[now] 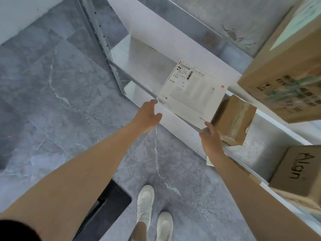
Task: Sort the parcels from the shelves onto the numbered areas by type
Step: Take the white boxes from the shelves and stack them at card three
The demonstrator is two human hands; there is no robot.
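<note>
Brown carton [232,119] near white box [191,94] on shelf [147,66]; left hand [147,115] released, right hand [211,138] grip unclear

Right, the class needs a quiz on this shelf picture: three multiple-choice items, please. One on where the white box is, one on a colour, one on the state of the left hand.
1. Where is the white box? A on the floor; B on a shelf; C on the Align box.
2. What colour are the shoes? A black; B red; C white.
3. The left hand is: A open; B a fist; C gripping a brown box.

Answers: B, it lies on the rack's shelf; C, both are white; A, its fingers are spread beside the box's corner, holding nothing.
</note>
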